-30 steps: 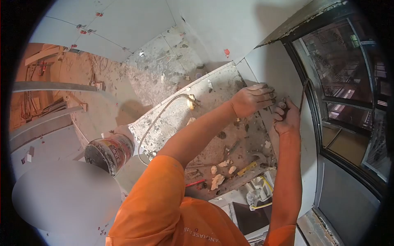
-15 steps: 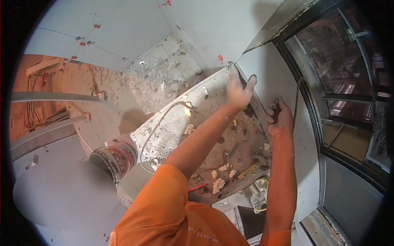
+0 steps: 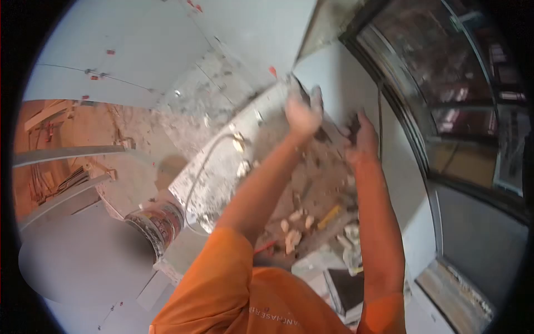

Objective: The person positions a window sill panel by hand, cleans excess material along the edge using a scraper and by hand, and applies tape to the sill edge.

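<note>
My left hand [image 3: 303, 114] is at the inner corner, by the end of a pale wall panel [image 3: 328, 75] under the window. Its fingers look spread, with a dark gap between them, and lie close to or against the panel's lower edge; contact is unclear through the blur. To its right, my right hand [image 3: 364, 138] is near the same panel with fingers curled. Something dark shows at those fingertips, too smeared to name. Below both hands lies a dusty ledge [image 3: 208, 181] strewn with debris.
A bent cable [image 3: 194, 186] crosses the ledge. Crumbled chunks [image 3: 293, 239], a yellow tool [image 3: 329, 217] and a red stick [image 3: 266, 246] lie near my body. A stained bucket [image 3: 161, 220] stands at left. The black-framed window [image 3: 406, 119] is at right. Red clips [image 3: 272, 70] dot the walls.
The view has shifted and blurred, so hands and panel sit further left in it. My left hand remains at the corner and my right hand stays by the panel.
</note>
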Demonstrator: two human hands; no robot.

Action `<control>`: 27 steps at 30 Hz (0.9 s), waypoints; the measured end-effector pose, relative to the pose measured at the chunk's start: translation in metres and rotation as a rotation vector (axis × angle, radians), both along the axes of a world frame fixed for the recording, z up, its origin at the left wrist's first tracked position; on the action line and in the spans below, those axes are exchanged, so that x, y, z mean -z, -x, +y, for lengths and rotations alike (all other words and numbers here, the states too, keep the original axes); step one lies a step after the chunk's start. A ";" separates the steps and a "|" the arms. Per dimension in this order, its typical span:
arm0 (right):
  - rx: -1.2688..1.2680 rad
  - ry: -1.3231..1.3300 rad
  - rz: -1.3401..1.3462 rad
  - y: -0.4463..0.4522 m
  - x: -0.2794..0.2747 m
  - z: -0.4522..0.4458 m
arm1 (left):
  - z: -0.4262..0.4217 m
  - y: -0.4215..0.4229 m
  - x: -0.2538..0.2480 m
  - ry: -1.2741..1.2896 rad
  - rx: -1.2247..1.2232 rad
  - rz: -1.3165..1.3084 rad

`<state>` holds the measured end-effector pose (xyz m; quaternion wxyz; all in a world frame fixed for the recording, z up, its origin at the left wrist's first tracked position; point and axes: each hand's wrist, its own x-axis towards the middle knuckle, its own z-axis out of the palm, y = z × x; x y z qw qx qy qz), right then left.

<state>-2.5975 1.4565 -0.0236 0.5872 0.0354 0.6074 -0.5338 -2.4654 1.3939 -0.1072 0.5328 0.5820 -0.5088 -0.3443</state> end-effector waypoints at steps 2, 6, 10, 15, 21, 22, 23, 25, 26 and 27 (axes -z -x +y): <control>-0.005 0.049 0.093 -0.003 0.010 0.044 | 0.004 -0.003 -0.006 -0.040 0.035 0.027; -0.005 0.026 0.216 -0.031 -0.025 0.184 | 0.016 0.002 -0.016 -0.240 0.036 -0.108; 0.049 -0.229 0.167 0.026 -0.007 0.322 | 0.075 0.019 -0.032 -0.543 0.131 -0.131; 0.189 -0.197 0.142 0.127 -0.021 0.324 | 0.130 0.058 -0.036 -0.637 0.561 -0.208; 0.145 0.121 -0.165 0.184 -0.025 0.211 | 0.133 0.068 -0.040 -0.658 0.474 -0.131; 0.101 0.122 -0.327 0.186 -0.001 0.203 | 0.138 0.070 -0.039 -0.652 0.465 -0.135; 0.054 0.125 -0.490 0.187 0.012 0.201 | 0.141 0.073 -0.035 -0.657 0.464 -0.135; 0.034 0.086 -0.451 0.186 0.011 0.192 | 0.135 0.078 -0.025 -0.613 0.467 -0.123; 0.022 0.038 -0.407 0.186 0.007 0.189 | 0.135 0.081 -0.023 -0.595 0.471 -0.117; 0.015 -0.006 -0.360 0.187 0.000 0.187 | 0.136 0.081 -0.026 -0.590 0.473 -0.116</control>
